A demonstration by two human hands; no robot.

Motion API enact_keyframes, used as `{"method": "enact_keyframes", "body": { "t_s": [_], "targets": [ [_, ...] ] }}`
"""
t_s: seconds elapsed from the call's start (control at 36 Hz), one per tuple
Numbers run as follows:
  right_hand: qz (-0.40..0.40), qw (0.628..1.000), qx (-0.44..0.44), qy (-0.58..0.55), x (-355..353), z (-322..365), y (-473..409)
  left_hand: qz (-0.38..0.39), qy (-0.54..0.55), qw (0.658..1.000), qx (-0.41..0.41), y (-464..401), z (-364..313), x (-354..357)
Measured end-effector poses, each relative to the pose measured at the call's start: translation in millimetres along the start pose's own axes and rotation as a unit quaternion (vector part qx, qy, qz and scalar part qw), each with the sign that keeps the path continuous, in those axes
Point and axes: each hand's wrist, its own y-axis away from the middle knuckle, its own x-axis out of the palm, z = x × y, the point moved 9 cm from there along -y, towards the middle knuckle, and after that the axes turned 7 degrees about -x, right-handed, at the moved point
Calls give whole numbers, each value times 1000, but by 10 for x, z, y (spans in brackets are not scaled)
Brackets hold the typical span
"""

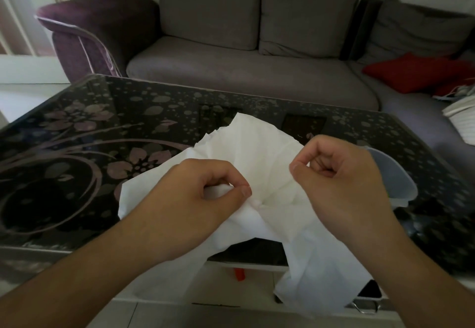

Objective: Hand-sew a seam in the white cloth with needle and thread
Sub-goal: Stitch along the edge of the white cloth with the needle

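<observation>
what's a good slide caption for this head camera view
Left hand bunches white cloth over a floral glass table; right hand pinches beside it.

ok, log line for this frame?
left hand: pinches cloth fold | right hand: fingers curled, needle not visible | cloth: on table, hanging off near edge

You had nothing readable before you at this moment: no text, label, brand, number or sign showed on anything in view. The only markings were a printed pattern of flowers, leaves and dots on the dark glass bench (108,127), and that pattern carried no letters or figures.
</observation>
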Motion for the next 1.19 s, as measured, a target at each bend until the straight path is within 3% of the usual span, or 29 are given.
{"method": "enact_keyframes", "body": {
  "t_s": [0.11,0.28,0.42,0.56,0.61,0.78,1.19],
  "targets": [
    [-19,998,55,34,-57,-149,-31,-2,-7,1000,-5,-1,11,-1],
    [35,992,118,9,53,-263,-32,1,2,1000,-4,-8,16,0],
    [48,994,47,-85,48,-43,-15,2,-6,1000,3,-11,16,10],
    [190,976,-40,-100,343,199,94,3,-5,1000,1,-2,29,22],
    [211,972,-61,-80,448,217,127,2,-5,1000,9,4,8,19],
    [162,984,-55,-55,423,135,103,5,-15,1000,4,-2,1,46],
    [126,984,-17,-124,260,119,56,-5,-12,1000,-18,0,31,-15]
  ]
}}
